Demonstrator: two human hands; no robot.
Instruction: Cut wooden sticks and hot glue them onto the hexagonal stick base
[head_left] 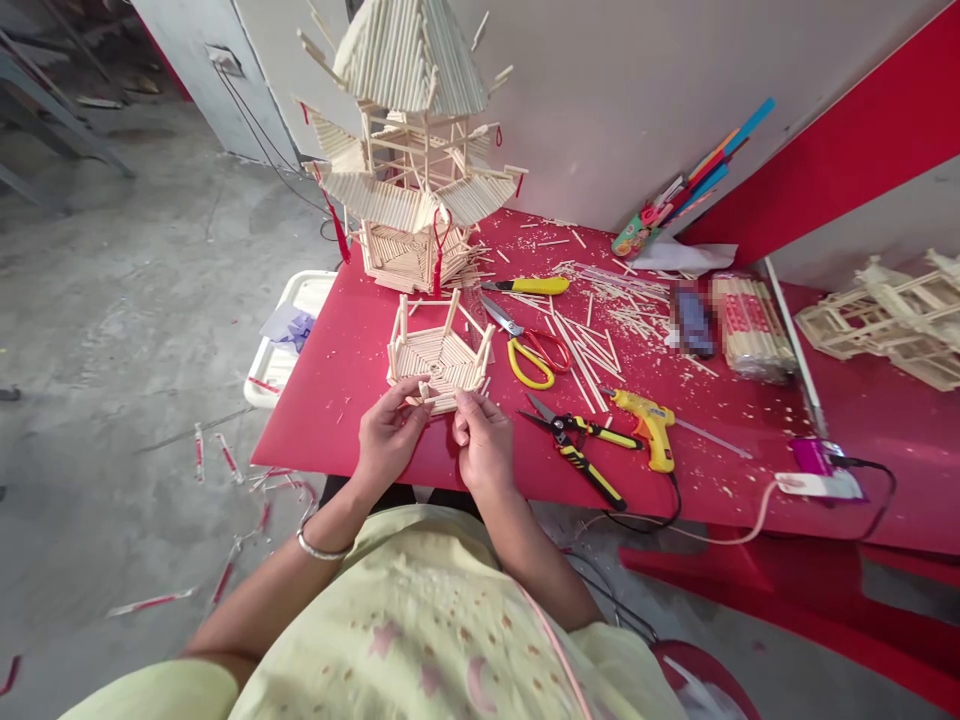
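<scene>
A small hexagonal base (439,355) made of thin wooden sticks, with short upright posts at its corners, lies on the red table in front of me. My left hand (391,428) is at its near left edge, thumb and finger pinched on a short wooden stick (424,391). At the near right edge, my right hand (484,440) is closed, its thumb and fingers pressed together by the rim. Whatever sits between those right fingertips is too small to make out. Behind the base stands a tiered stick pagoda (420,190) with red tassels.
Scissors (536,355), a yellow-handled cutter knife (536,286), pruning shears (581,440) and a yellow glue gun (652,425) lie to the right. Loose sticks (585,350) and a stick bundle (754,325) are farther over. A power strip (817,485) sits near the front edge.
</scene>
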